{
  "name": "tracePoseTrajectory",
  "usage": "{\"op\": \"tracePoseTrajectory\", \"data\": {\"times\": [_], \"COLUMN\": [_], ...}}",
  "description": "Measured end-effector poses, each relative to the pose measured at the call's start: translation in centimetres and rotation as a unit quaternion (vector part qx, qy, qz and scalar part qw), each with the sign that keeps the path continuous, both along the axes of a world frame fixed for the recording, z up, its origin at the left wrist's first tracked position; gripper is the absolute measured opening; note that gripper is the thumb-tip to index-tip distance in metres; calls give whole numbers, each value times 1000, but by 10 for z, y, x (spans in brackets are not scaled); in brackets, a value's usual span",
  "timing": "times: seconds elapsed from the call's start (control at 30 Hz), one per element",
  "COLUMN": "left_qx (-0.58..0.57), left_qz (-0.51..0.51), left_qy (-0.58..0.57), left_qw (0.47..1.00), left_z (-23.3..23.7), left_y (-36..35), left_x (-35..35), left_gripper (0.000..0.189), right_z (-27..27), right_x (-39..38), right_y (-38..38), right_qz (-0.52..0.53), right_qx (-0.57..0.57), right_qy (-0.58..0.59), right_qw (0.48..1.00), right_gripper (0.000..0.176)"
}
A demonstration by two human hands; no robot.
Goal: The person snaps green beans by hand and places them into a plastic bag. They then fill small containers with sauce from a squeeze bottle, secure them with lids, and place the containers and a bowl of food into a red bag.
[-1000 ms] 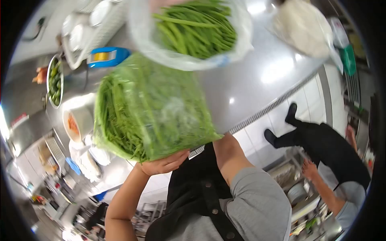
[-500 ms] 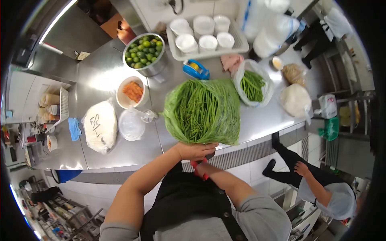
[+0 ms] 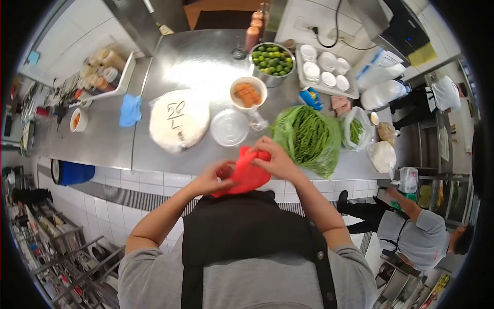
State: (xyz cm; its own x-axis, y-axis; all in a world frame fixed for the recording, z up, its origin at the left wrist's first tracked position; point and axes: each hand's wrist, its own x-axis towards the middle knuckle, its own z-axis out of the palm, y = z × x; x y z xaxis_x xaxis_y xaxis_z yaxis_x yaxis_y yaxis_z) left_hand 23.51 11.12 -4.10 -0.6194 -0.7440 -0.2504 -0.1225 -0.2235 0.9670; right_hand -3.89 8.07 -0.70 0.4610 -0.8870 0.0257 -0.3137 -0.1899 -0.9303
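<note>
Just in front of the counter edge, both hands are on a crumpled red plastic bag, slightly blurred by motion. My left hand grips it from the left, thumb and fingers curled around its edge. From above right, my right hand pinches its upper part. To the right of my right hand stands an open clear-green bag of long green beans on the counter. Beyond my hands lie a round clear plastic lid and a small knotted clear bag.
The steel counter also holds a white bag marked "50", a tub of orange food, a pot of limes, a tray of white containers and a smaller bean bag. A co-worker stands at right.
My left hand has left the underside of the large bean bag. The red bag has come up from below the counter edge into both hands. The view has shifted left.
</note>
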Motion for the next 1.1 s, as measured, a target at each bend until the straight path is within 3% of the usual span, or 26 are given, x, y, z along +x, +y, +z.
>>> {"op": "tracePoseTrajectory", "data": {"times": [0.07, 0.1, 0.13, 0.2, 0.23, 0.3, 0.4, 0.5, 0.6, 0.7, 0.8, 0.87, 0.93, 1.0, 1.1], "left_qx": [17, -17, -54, 25, -10, -31, -60, -125, -130, -300, -379, -422, -386, -233, -136], "left_qz": [97, 215, 328, 483, 541, 592, 653, 650, 529, 531, 502, 432, 291, 157, 204], "left_qy": [-74, -45, -16, 13, 72, 171, 144, 19, -245, -385, -300, -233, -145, -6, -75], "left_qw": [992, 975, 943, 875, 838, 787, 741, 750, 802, 693, 717, 762, 863, 960, 967], "left_z": [-35, -42, -42, -35, -35, -35, -49, -100, -91, -98, -52, -25, -20, -21, -83], "left_y": [-6, -8, -13, -27, -34, -55, -91, -139, -161, -172, -167, -155, -134, -129, -136], "left_x": [34, 45, 53, 79, 90, 113, 132, 155, 167, 146, 106, 70, 39, 14, 10], "left_gripper": [30, 22, 17, 15, 17, 18, 21, 24, 36, 48, 57, 57, 51, 43, 44], "right_z": [-43, -61, -69, -83, -86, -90, -91, -109, -112, -96, -75, -52, -29, -10, 19], "right_x": [27, 38, 47, 60, 65, 75, 86, 87, 83, 78, 73, 73, 68, 56, 31], "right_y": [-21, -29, -36, -46, -47, -48, -45, -46, -46, -44, -41, -36, -34, -35, -50], "right_qz": [-57, -87, -97, -118, -87, -21, 5, -6, 6, -26, -105, -168, -212, -242, -258], "right_qx": [-95, -143, -127, -98, -131, -198, -270, -280, -277, -251, -250, -151, -67, 2, 73], "right_qy": [12, 18, 17, 16, 74, 189, 266, 292, 278, 258, 198, 115, 57, 25, -141], "right_qw": [994, 986, 987, 988, 985, 962, 925, 914, 920, 933, 942, 967, 973, 970, 953], "right_gripper": [29, 32, 32, 31, 28, 21, 13, 8, 7, 7, 8, 8, 7, 7, 9]}}
